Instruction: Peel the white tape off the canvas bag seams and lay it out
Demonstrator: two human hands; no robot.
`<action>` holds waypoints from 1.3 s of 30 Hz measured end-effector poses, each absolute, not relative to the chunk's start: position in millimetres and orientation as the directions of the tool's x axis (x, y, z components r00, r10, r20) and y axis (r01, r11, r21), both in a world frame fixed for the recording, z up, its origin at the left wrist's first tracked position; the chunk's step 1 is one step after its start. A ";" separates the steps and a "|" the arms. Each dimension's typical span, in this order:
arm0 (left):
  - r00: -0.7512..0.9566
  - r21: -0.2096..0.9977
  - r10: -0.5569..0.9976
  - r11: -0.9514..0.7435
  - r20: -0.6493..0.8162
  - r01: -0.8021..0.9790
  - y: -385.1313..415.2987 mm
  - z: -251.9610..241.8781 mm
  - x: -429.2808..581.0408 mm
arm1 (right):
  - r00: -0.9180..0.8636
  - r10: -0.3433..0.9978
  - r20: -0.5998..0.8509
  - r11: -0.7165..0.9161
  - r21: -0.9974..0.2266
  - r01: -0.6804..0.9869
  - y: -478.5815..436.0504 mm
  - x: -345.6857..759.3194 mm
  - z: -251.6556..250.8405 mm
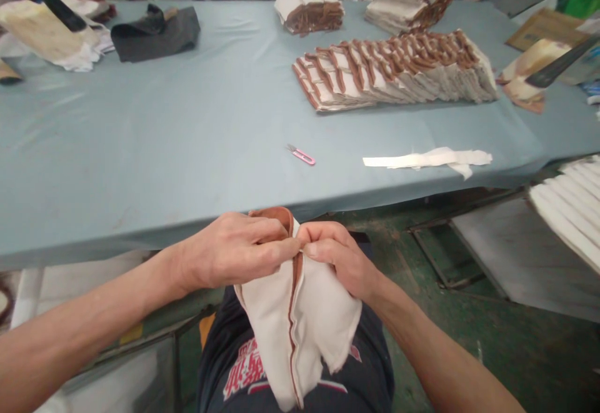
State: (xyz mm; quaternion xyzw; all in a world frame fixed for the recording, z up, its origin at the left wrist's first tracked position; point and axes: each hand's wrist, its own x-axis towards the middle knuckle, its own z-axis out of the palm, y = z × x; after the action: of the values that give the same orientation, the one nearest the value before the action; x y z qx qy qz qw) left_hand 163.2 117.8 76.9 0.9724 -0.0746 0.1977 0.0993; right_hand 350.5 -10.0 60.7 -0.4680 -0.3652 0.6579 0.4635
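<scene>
A white fabric piece with brown lining (274, 332) hangs in front of my body, just off the table's near edge. My left hand (244, 247) pinches its upper seam from the left, a curl of brown lining showing behind the fingers. From the other side, my right hand (335, 253) grips the same seam, thumb and finger meeting the left fingertips. A brown strip runs down the middle along the seam. Pink-handled thread snips (301, 154) lie on the table beyond my hands.
The blue-covered table (187, 150) bears a long row of brown-and-white fabric pieces (394, 69), two further stacks behind, white strips (426, 159), and a dark folded cloth (157, 35). White pieces (572, 207) are stacked at the right edge.
</scene>
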 end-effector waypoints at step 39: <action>0.992 0.868 0.097 -0.482 -0.077 0.115 117.1 125.4 195.0 | -0.123 0.992 -0.034 0.001 -0.962 0.274 -17.1 374.5 94.5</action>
State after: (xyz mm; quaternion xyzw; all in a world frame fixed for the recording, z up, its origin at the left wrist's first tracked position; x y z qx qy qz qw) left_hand 195.0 117.1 125.4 0.8609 0.0617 -0.0086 0.5050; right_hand 374.5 -17.1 94.5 -0.5357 -0.5907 0.4610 0.3894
